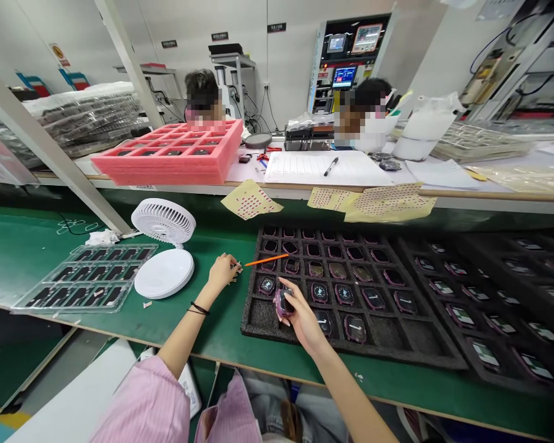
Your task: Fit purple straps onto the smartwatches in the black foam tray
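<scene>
Purple edges the smartwatch (283,301) the right hand (303,317) pinches over the black foam tray's (385,333) nine o'clock side; it's probably light, stiff and slick-glassed, best held by its rim. At its ten o'clock, the left hand (222,271) curls beside an orange stick (266,260), grip unclear.

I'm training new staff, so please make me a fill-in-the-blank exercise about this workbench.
The squarish purple-cased watch is in the person's ____ hand.
The thin, straight stick near the left hand is coloured ____.
The round white plastic fan stands on a flat bench coloured ____.
Missing words: right; orange; green.
</scene>
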### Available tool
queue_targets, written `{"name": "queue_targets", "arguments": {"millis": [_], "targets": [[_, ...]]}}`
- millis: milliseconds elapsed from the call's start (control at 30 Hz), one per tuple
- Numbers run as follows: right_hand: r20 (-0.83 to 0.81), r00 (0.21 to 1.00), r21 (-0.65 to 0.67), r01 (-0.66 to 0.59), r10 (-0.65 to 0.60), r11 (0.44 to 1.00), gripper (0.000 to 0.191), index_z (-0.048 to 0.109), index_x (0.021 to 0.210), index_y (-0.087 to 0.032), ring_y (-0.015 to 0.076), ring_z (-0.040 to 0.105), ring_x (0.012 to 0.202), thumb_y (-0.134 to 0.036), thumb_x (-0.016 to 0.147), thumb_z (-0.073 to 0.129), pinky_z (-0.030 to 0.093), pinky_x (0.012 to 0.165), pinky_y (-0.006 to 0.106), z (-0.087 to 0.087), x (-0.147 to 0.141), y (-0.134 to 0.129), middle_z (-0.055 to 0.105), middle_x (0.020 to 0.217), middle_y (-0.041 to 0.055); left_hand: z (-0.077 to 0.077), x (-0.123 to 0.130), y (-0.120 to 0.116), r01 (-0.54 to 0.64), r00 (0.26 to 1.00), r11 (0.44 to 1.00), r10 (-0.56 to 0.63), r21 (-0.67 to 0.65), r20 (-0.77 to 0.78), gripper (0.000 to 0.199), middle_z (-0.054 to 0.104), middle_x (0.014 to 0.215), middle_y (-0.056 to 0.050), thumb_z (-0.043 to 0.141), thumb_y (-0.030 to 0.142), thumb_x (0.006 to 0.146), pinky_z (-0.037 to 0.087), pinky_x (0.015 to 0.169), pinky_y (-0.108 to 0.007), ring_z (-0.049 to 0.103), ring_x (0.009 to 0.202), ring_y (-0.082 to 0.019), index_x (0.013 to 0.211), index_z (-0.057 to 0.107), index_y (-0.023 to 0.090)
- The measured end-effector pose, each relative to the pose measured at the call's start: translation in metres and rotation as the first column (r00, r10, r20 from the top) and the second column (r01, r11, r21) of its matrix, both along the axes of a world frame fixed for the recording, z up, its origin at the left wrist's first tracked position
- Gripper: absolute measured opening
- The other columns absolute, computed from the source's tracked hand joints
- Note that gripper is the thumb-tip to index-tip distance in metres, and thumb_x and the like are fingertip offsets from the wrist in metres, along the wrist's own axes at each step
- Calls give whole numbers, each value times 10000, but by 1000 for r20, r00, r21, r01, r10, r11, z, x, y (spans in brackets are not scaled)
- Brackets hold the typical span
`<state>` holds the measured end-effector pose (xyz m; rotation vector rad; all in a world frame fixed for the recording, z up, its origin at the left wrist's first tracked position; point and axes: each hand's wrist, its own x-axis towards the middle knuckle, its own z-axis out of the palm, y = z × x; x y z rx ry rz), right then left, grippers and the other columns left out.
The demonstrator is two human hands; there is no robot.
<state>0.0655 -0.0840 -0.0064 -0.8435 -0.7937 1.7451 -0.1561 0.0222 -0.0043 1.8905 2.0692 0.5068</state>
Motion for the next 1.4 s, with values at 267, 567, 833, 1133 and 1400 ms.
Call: {"name": "queue_targets", "arguments": {"millis": [267,567,833,1133,1400], "targets": [[2,996,39,86,-86,996,476,489,1260,-282,109,440,591,-473,833,577,292,488,214,1,1,-3,555,820,3,25,1,-19,-99,967,989,69,111,247,173,707,810,-67,583,310,832,477,648,-264,662,781,-191,788,638,153],[69,928,217,343,-365,914,457,426,1334,-319,127,485,708,-479,909,476,449,571,242,3,-6,-16,523,1076,35,35,97,-107,-10,470,973,-198,229,860,300,710,851,-67,700,355,749,534,692,-267,645,766,-166,962,743,149],[209,833,386,411,-512,826,462,390,1378,-289,183,554,949,-458,948,382,507,764,326,2,-10,-17,512,1213,78,23,122,-114,-99,462,939,-251,330,851,208,643,790,-45,681,297,789,505,624,-234,594,687,-131,936,760,174],[307,708,599,376,-636,707,442,353,1405,-275,195,510,1122,-392,979,327,371,1024,443,-5,-10,-16,532,1200,76,16,123,-126,64,359,966,-256,251,897,325,623,1090,-98,536,386,890,437,959,-343,566,1077,-232,1013,749,173],[346,779,516,308,-523,799,536,231,1479,-283,199,527,1078,-412,972,347,478,902,405,0,-14,-14,535,1190,85,7,50,-96,68,832,928,-256,367,492,263,634,981,-83,492,277,906,465,860,-348,574,963,-216,1004,710,168]]}}
